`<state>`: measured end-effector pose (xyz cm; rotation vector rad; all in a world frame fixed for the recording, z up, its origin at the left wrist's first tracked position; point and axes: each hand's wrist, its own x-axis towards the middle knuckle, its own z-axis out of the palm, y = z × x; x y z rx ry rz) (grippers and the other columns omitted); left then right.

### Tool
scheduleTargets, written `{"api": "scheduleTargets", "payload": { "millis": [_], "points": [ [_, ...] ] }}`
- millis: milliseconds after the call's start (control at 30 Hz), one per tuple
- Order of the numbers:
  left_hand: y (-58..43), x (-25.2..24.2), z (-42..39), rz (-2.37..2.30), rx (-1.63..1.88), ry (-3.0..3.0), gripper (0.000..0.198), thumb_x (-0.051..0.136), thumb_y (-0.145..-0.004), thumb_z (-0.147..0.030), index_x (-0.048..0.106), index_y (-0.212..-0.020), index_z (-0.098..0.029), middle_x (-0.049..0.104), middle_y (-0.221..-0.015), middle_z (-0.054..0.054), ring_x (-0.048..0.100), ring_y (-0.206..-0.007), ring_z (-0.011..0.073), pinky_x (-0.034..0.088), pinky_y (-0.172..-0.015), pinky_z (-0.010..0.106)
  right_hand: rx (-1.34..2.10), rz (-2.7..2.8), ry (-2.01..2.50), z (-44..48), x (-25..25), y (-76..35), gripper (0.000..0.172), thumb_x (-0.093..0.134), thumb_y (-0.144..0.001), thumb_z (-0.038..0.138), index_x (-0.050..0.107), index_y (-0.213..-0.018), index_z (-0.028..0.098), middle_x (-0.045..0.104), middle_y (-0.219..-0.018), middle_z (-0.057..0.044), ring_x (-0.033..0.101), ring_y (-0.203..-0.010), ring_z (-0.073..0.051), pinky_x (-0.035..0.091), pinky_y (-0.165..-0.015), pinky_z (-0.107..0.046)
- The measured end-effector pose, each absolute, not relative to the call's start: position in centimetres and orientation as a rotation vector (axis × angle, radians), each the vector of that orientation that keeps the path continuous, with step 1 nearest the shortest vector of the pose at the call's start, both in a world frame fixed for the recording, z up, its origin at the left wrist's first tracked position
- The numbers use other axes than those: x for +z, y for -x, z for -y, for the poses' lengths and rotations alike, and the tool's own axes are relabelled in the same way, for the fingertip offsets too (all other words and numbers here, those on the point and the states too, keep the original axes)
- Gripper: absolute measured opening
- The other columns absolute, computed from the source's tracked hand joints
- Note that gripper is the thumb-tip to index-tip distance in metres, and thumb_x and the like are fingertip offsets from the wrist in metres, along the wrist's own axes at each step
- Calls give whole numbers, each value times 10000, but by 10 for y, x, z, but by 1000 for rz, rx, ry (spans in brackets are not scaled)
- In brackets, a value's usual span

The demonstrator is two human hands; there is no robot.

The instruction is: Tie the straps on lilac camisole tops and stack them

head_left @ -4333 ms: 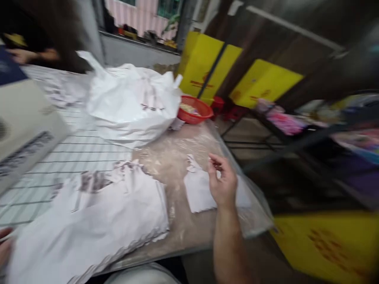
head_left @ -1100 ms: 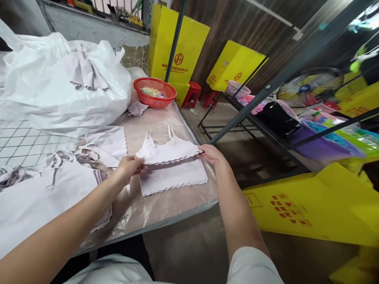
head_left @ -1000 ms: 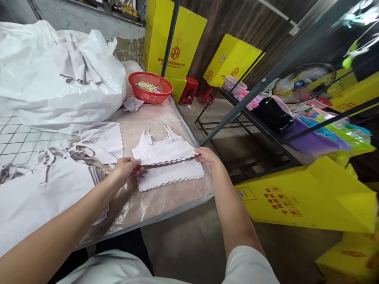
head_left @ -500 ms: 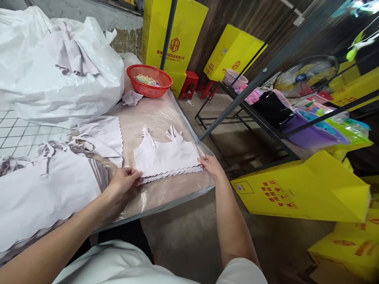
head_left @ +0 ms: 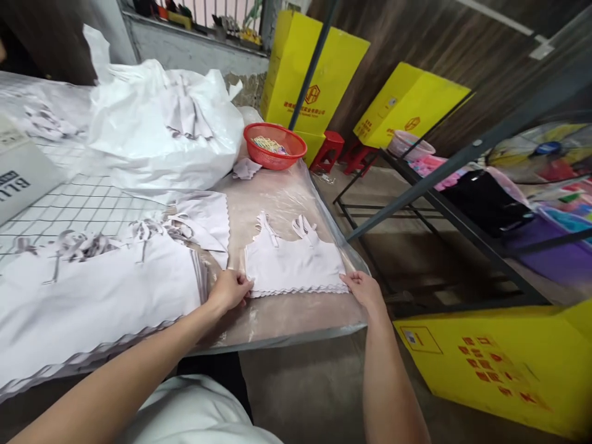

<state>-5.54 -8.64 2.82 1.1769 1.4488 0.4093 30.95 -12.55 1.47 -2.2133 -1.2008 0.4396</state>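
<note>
A small white strapped top (head_left: 293, 265) with a scalloped hem lies flat on the plastic-covered table (head_left: 287, 314), on another like it. My left hand (head_left: 230, 290) pinches its lower left corner. My right hand (head_left: 365, 288) pinches its lower right corner. Both hands rest on the table near its front edge. A big stack of the same white tops (head_left: 102, 296) lies to the left of my left hand.
A large white plastic bag (head_left: 161, 129) full of cloth sits at the back. A red basket (head_left: 275, 145) stands at the table's far corner. Yellow boxes (head_left: 499, 364) stand on the floor to the right, beside a dark metal rack (head_left: 444, 209).
I lowered the held top onto the one on the table and drew it toward me until the hems lined up. My view has swung left.
</note>
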Motion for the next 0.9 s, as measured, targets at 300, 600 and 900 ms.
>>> {"api": "scheduleTargets", "payload": {
  "millis": [300,600,900],
  "points": [
    [61,46,92,-1422,275,-1268,290,648,-774,-123,518,-520,-178,598,-504,3,531,-399,124,336,-440,230,448,1083,2314,124,37,-298,214,696,-604,360,522,-593,237,598,-552,-29,589,-578,-214,453,-584,-333],
    [128,130,50,-1554,496,-1772,175,647,-727,-142,607,-565,-197,645,-595,45,628,-617,211,401,-613,307,386,1869,1741,42,49,-88,112,692,-783,316,611,-821,248,663,-929,-67,618,-931,-253,492,-852,-377],
    [234,144,7,-1734,543,-1794,67,677,-727,-270,645,-737,-212,705,-783,49,633,-702,215,401,-611,274,522,2191,1727,-21,43,32,89,524,-872,131,580,-895,197,652,-995,-108,580,-993,-253,455,-861,-360]
  ]
}}
